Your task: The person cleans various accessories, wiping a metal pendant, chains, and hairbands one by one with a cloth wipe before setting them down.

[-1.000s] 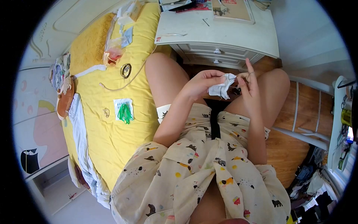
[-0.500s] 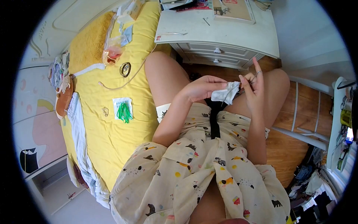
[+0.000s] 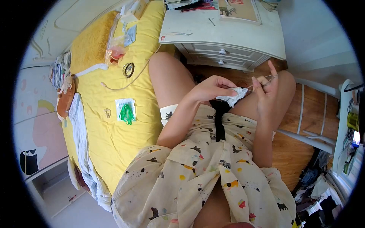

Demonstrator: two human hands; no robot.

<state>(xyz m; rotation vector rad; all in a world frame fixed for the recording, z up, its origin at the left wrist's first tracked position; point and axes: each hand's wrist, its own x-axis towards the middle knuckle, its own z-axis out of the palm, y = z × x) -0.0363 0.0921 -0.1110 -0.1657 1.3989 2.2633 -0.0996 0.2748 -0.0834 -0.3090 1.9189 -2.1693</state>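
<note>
Between thumb and fingers, my left hand (image 3: 216, 88) pinches a crumpled white cloth or tissue (image 3: 234, 97) above my lap. To its right is my right hand (image 3: 266, 87), index finger raised, the thumb and other fingers pinched together. A thin chain or cord (image 3: 270, 79) loops around the right fingers, and a thin strand runs from them toward the white cloth. The exact grip of the right fingertips is too small to tell.
On the yellow bed (image 3: 99, 133) lie green strips (image 3: 127, 114) on a white packet, a dark round coil (image 3: 128, 70), a beige cable (image 3: 129, 84) and plastic bags (image 3: 118, 49). Tweezers (image 3: 178, 34) and books (image 3: 239, 11) rest on the white cabinet (image 3: 190, 22).
My right hand has moved right, away from the left hand, and the strand between them now shows. My left hand has shifted slightly right and down with the white cloth.
</note>
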